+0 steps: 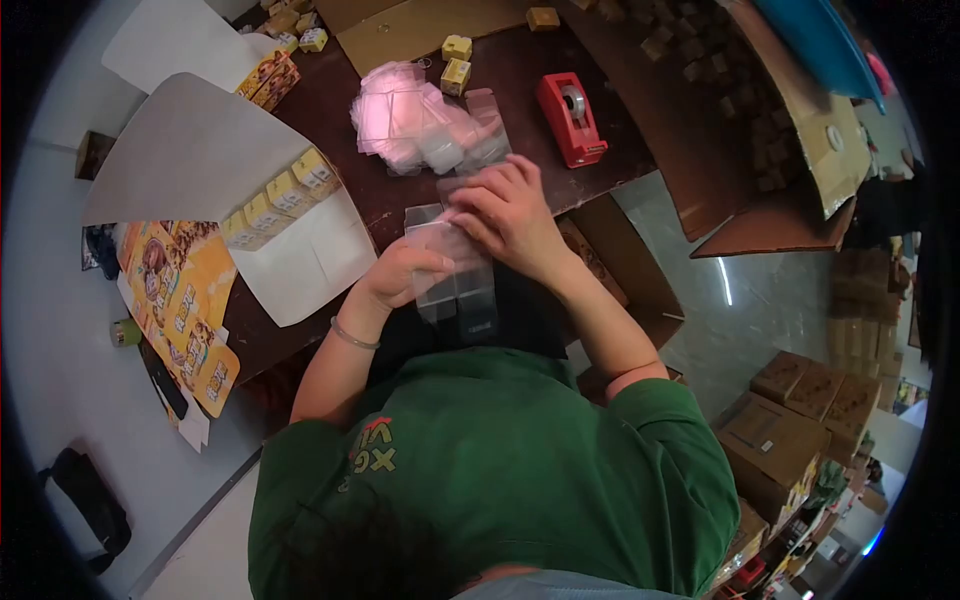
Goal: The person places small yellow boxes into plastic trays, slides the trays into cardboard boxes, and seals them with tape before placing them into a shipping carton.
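Note:
A clear plastic folding box (462,275), partly see-through, is held over my lap at the table's front edge. My left hand (410,268) grips its left side with the thumb across the front. Curled at the upper end of the plastic are the fingers of my right hand (505,215), slightly blurred. Just beyond my hands lies a pile of flat clear plastic box blanks (405,115) with a pink tint. Nearby on the dark table stands a red tape dispenser (572,120).
Small yellow boxes (455,76) sit behind the pile. On the left is an open white carton (315,262) with a row of yellow boxes (280,200). A large cardboard box (690,190) with many small brown pieces stands at right. Stacked cartons (775,430) are on the floor.

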Available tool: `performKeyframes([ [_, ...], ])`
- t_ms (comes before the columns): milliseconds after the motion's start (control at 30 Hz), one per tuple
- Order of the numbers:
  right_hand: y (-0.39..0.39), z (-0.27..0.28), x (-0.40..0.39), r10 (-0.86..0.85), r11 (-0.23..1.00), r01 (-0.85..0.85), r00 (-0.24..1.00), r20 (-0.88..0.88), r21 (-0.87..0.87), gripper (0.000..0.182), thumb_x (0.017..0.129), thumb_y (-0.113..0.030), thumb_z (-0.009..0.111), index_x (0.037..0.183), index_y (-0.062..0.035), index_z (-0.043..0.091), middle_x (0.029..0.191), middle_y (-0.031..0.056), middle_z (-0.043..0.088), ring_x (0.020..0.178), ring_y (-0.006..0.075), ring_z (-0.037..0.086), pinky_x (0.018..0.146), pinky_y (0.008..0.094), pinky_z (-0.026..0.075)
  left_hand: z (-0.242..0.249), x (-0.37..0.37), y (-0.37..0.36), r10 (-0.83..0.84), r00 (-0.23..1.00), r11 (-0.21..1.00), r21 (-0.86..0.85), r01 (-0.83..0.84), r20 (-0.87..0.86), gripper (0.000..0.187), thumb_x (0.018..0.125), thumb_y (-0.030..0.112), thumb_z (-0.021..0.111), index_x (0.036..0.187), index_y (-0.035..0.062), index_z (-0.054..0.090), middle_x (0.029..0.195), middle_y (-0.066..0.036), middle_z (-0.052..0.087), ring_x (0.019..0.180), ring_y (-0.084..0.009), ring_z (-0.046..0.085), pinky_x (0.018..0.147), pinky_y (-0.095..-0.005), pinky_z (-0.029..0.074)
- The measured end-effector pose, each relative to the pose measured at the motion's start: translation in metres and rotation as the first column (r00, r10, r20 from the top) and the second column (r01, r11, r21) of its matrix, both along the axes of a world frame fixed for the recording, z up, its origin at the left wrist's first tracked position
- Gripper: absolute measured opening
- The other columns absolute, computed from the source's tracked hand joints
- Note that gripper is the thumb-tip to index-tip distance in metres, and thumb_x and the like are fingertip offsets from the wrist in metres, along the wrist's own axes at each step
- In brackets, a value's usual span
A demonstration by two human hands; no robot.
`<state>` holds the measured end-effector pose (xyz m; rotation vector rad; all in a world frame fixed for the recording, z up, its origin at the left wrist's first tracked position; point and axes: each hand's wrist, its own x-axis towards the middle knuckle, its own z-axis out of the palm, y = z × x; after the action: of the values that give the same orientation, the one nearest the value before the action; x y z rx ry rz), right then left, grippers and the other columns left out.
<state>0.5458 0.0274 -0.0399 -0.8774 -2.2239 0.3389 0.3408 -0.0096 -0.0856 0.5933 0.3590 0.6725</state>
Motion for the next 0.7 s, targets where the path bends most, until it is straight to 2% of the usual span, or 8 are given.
performKeyframes([
  [100, -0.003, -0.011, 0.006, 0.248, 0.848, -0.331, 0.938, -0.241, -0.414, 0.012, 0.086, -0.016, 0.068, 0.088, -0.0057, 0.062, 0.097, 0.0054, 0.060, 0.098, 0.0245, 0.054, 0.098, 0.0388, 0.038, -0.001, 0.000, -0.020, -0.027, 0.990, 0.999, -0.030, 0.032, 0.138, 0.070, 0.085, 0.012, 0.066, 0.145, 0.0058, 0.032, 0.132, -0.017, 0.052, 0.125, -0.0323, 0.051, 0.110, -0.0500, 0.038],
  [167, -0.013, -0.026, 0.011, 0.169, 0.375, -0.668, 0.731, -0.662, -0.643, 0.011, 0.087, -0.015, 0.068, 0.087, -0.0049, 0.062, 0.096, 0.0059, 0.060, 0.101, 0.0232, 0.054, 0.096, 0.0375, 0.040, 0.001, -0.003, -0.030, -0.012, 0.984, 0.996, -0.086, 0.028, 0.177, 0.069, 0.084, 0.016, 0.068, 0.144, 0.0082, 0.033, 0.125, -0.017, 0.055, 0.116, -0.0308, 0.057, 0.104, -0.0499, 0.044],
  [200, -0.018, -0.032, 0.008, 0.118, 0.299, -0.699, 0.702, -0.702, -0.649, 0.014, 0.087, -0.016, 0.069, 0.088, -0.0041, 0.062, 0.098, 0.0069, 0.061, 0.105, 0.0233, 0.053, 0.096, 0.0384, 0.040, 0.000, -0.002, -0.036, -0.029, 0.991, 0.996, -0.079, 0.040, 0.134, 0.071, 0.084, 0.020, 0.070, 0.143, 0.0097, 0.033, 0.121, -0.015, 0.056, 0.108, -0.0284, 0.060, 0.099, -0.0474, 0.048],
  [267, -0.030, -0.039, 0.003, 0.094, 0.771, -0.396, 0.846, -0.526, -0.499, 0.017, 0.084, -0.017, 0.072, 0.096, -0.0058, 0.066, 0.106, 0.0063, 0.062, 0.103, 0.0241, 0.055, 0.092, 0.0363, 0.043, -0.011, -0.003, -0.047, 0.093, 0.995, 0.992, -0.084, -0.090, 0.029, 0.070, 0.084, 0.020, 0.070, 0.143, 0.0093, 0.033, 0.120, -0.015, 0.057, 0.107, -0.0283, 0.061, 0.097, -0.0464, 0.049],
  [300, -0.039, -0.029, 0.001, -0.014, 0.958, -0.081, 0.946, -0.323, -0.276, 0.023, 0.083, -0.018, 0.072, 0.102, -0.0065, 0.068, 0.110, 0.0084, 0.064, 0.104, 0.0279, 0.055, 0.093, 0.0377, 0.042, -0.016, -0.004, -0.053, 0.153, 0.988, 0.985, -0.082, -0.155, -0.026, 0.070, 0.084, 0.020, 0.071, 0.143, 0.0091, 0.033, 0.120, -0.015, 0.057, 0.106, -0.0283, 0.061, 0.097, -0.0459, 0.049],
  [400, -0.085, -0.033, -0.013, 0.055, 0.899, -0.180, 0.951, -0.305, -0.400, 0.027, 0.082, -0.019, 0.073, 0.105, -0.0076, 0.068, 0.103, 0.0087, 0.067, 0.101, 0.0313, 0.055, 0.087, 0.0394, 0.047, -0.021, 0.005, -0.078, 0.306, 0.940, 0.946, -0.062, -0.319, -0.153, 0.073, 0.086, 0.034, 0.074, 0.141, 0.0080, 0.035, 0.125, -0.010, 0.055, 0.116, -0.0226, 0.056, 0.098, -0.0378, 0.047],
  [533, -0.094, -0.040, -0.007, 0.111, 0.808, -0.255, 0.951, -0.288, -0.531, 0.017, 0.081, -0.012, 0.074, 0.096, -0.0064, 0.069, 0.097, 0.0071, 0.068, 0.098, 0.0286, 0.058, 0.082, 0.0373, 0.050, -0.028, 0.017, -0.099, 0.365, 0.922, 0.923, -0.078, -0.377, -0.128, 0.080, 0.089, 0.061, 0.058, 0.142, 0.0053, 0.035, 0.131, -0.008, 0.052, 0.120, -0.0193, 0.053, 0.103, -0.0383, 0.042],
  [700, -0.101, -0.043, -0.014, -0.073, 0.845, -0.150, 0.919, -0.388, -0.514, 0.018, 0.078, -0.006, 0.075, 0.095, -0.0052, 0.069, 0.100, 0.0088, 0.069, 0.094, 0.0277, 0.061, 0.082, 0.0365, 0.051, -0.023, 0.005, -0.104, 0.291, 0.909, 0.903, -0.227, -0.364, -0.298, 0.047, 0.092, 0.018, 0.048, 0.137, 0.0030, 0.046, 0.127, -0.009, 0.056, 0.119, -0.0235, 0.057, 0.105, -0.0412, 0.042],
])
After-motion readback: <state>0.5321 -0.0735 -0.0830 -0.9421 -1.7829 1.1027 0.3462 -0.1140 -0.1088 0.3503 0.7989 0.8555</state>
